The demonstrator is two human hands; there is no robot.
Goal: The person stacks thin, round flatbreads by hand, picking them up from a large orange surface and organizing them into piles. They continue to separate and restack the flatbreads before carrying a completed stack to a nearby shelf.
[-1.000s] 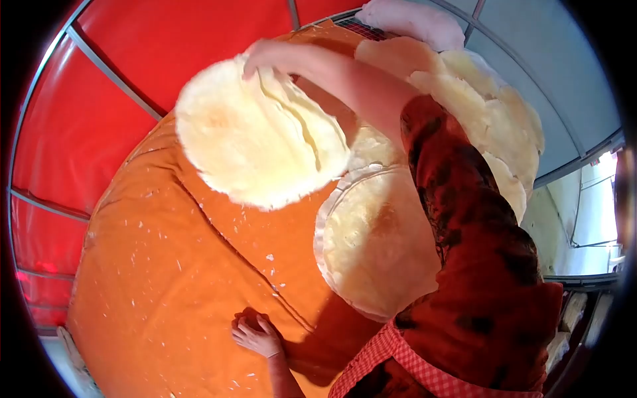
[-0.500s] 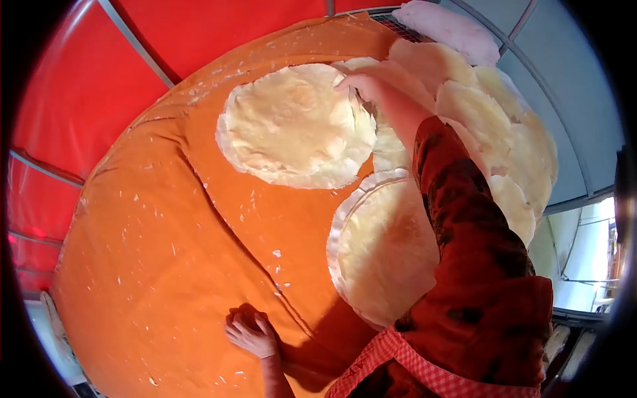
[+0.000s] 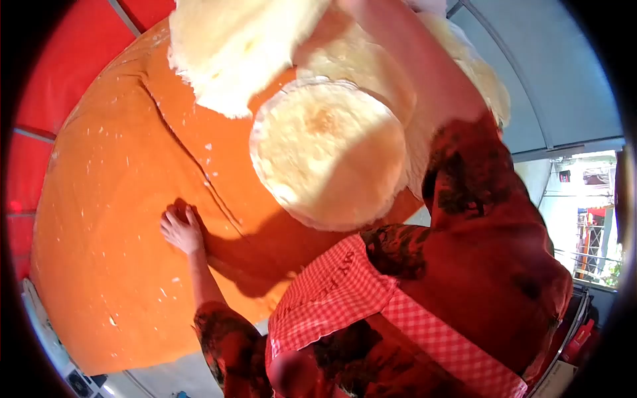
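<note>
The right arm [image 3: 424, 60] reaches far up over the orange cover [image 3: 126, 192], and most of the right hand [image 3: 350, 4] is past the top edge, so I cannot tell if its grip is wide, narrow or closed on something. The big, thin, pale sheet [image 3: 239, 50] is at the top, left of that hand. It is blurry, and part of it is out of view too. Its low edge hangs near the round pile [image 3: 328, 152] but looks a little apart from it. The sheet is wide and looks soft, so a hand at its rim would let the rest spread out and not bunch up. The left hand [image 3: 180, 229] is down low on the cover, well away from the sheet. Its fingers are spread and bent a bit, and I see nothing in them. It looks like a prop, so the body can lean while the other arm stretches. The round pile lies flat, close to the front of the person's checked apron [image 3: 332, 285], with its rims nearly lined up, maybe so it sits neat and is easy to reach. More pale rounds [image 3: 358, 63] lie behind it, one over another, perhaps to save room.
</note>
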